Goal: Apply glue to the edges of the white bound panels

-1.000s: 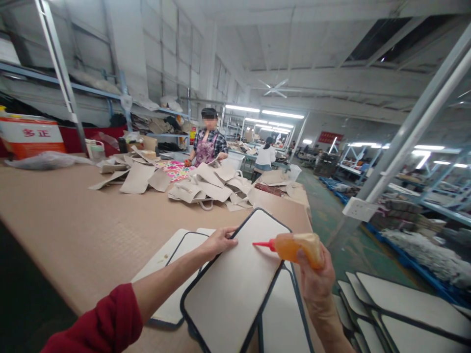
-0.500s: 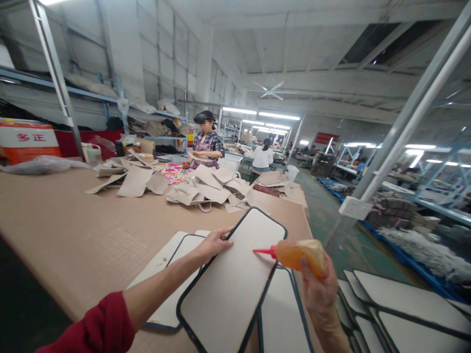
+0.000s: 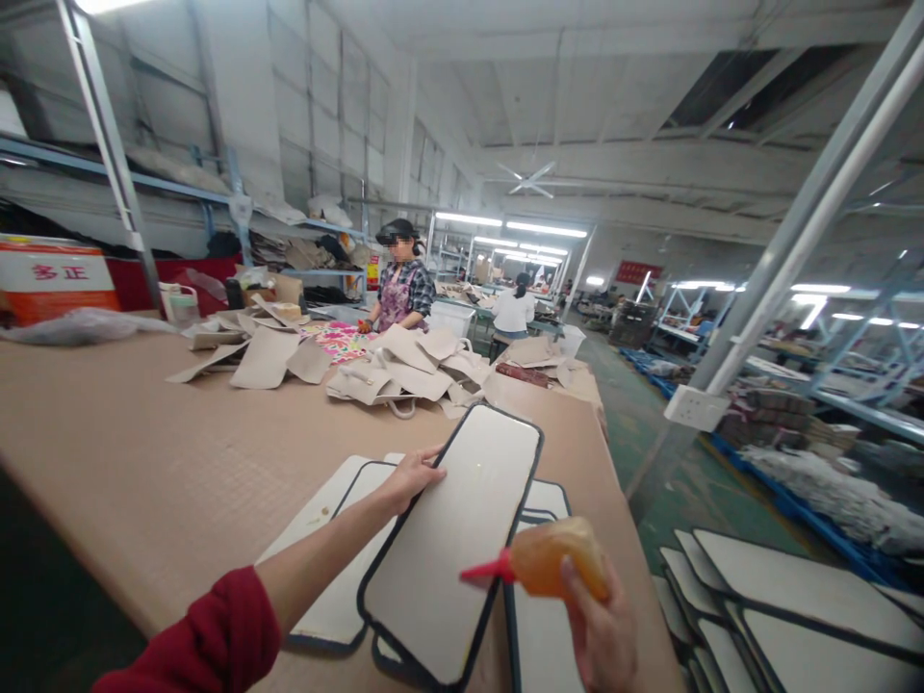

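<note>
A white panel with rounded corners and a dark edging (image 3: 454, 529) is tilted up in front of me. My left hand (image 3: 419, 478) grips its left edge, thumb on the white face. In my right hand (image 3: 603, 616) is a squeeze bottle of amber glue (image 3: 555, 558), its red nozzle pointing left over the panel's lower part. A small yellowish spot marks the panel's upper middle. Beneath it, similar panels lie on the table, one at the left (image 3: 310, 529) and one at the right (image 3: 545, 635).
A brown-covered table (image 3: 180, 462) spreads leftward. Beige cut pieces (image 3: 404, 371) are heaped at its far side, where a co-worker (image 3: 404, 284) stands. More edged panels (image 3: 808, 587) are stacked at lower right. A metal post with a socket box (image 3: 697, 408) rises on the right.
The bottle has moved down and left, from the panel's middle to its lower part. The panel has shifted slightly and turned in my left hand. The co-worker's arms have lowered.
</note>
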A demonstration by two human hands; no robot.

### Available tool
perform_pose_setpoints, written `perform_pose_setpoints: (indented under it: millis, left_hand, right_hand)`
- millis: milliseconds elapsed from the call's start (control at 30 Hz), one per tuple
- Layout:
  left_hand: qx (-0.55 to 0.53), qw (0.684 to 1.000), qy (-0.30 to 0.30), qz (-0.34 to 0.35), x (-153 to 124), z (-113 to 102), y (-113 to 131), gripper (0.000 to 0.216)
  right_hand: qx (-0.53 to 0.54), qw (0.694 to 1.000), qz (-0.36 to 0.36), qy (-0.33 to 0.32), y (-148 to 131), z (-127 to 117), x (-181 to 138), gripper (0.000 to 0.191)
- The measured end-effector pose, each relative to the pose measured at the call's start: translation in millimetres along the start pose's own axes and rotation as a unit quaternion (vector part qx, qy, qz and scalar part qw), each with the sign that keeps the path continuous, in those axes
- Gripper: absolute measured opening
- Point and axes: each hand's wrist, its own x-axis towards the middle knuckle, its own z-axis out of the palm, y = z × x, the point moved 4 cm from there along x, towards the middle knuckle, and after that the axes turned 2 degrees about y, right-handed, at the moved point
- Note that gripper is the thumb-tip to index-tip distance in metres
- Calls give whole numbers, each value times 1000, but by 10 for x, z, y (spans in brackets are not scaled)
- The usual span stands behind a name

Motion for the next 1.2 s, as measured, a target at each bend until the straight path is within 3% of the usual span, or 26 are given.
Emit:
perform_pose_setpoints:
  millis: [133,233,367,433,533,700,833,933,1033,1200]
  left_hand:
    - [40,998,50,-20,198,-130,-201,53]
    - [55,997,54,-26,277,-164,-323,50]
    - [69,996,47,-17,315,-118,-415,46]
    - [75,997,30,0,331,-74,-454,48]
    - [81,997,-6,1,349,-22,-536,62]
    - [72,996,-39,21,319,-64,-504,78]
    - [86,995,-48,15,236,-245,-383,78]
    - [81,996,-28,29,173,-427,-343,77]
    - [67,997,-2,38,180,-539,-373,75]
    - [49,998,-25,10,348,-425,-484,82]
  right_hand:
    - [36,996,73,34,169,-134,-220,56]
    - [88,989,79,90,-6,-240,-97,61]
    - [166,961,138,172,-160,-404,117,55]
    - [166,962,139,167,-168,-399,235,48]
    - [149,980,66,114,-219,-149,545,39]
    - [161,985,-35,43,-580,789,1304,24]
    - [174,982,-66,-3,-917,1401,1636,35]
    - [189,980,-67,-7,-1011,1523,1657,37]
    - [196,979,-58,0,-1020,1483,1644,37]
    - [190,980,-65,11,-1054,1417,1732,36]
